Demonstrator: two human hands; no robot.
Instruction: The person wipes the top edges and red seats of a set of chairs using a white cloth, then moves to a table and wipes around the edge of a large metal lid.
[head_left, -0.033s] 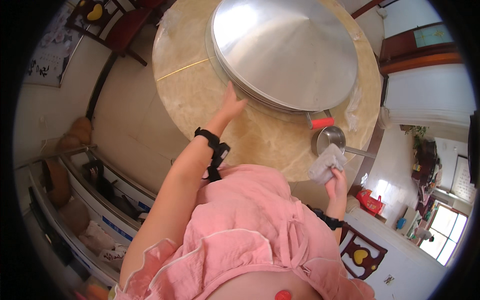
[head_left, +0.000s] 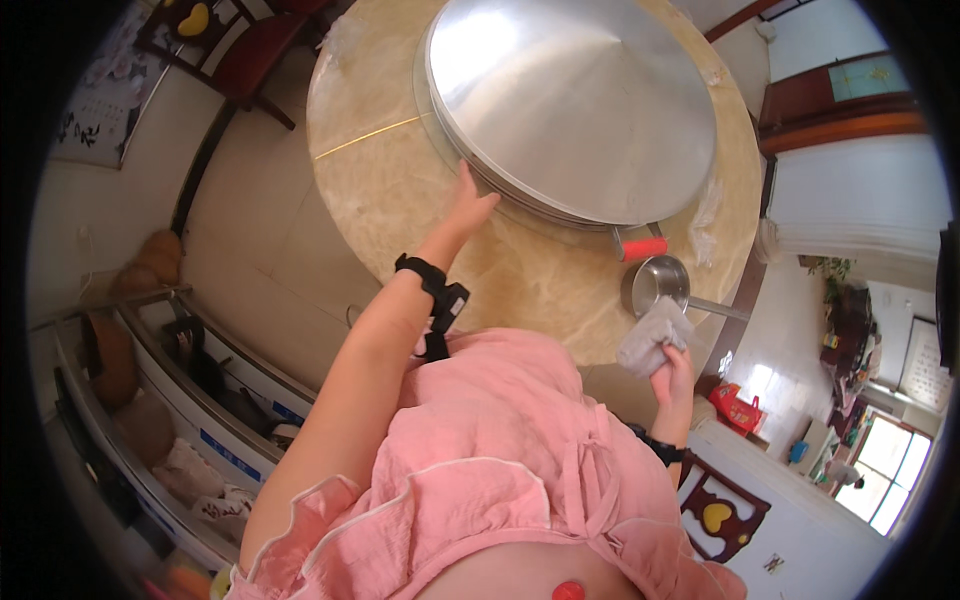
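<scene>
A large, shallow-coned silver metal lid (head_left: 580,110) sits over a broad round pan on a glass turntable (head_left: 425,120). The pan's red handle (head_left: 643,248) sticks out at the front right. My left hand (head_left: 470,205) reaches to the near left edge, thumb and a finger spread, fingertips at the turntable rim below the lid; some fingers are hidden. In my right hand (head_left: 676,372) a folded grey-white cloth (head_left: 655,335) is gripped. Just beyond the cloth stands a small steel saucepan (head_left: 660,283), its long handle pointing right; the cloth partly covers its near side.
Everything stands on a round, cream marbled table (head_left: 370,170). Clear plastic wrap (head_left: 706,225) lies by its right edge. Behind, at far left, is a dark red wooden chair (head_left: 245,75); another chair (head_left: 720,510) is at lower right. Open drawers (head_left: 200,400) full of items flank me on the left.
</scene>
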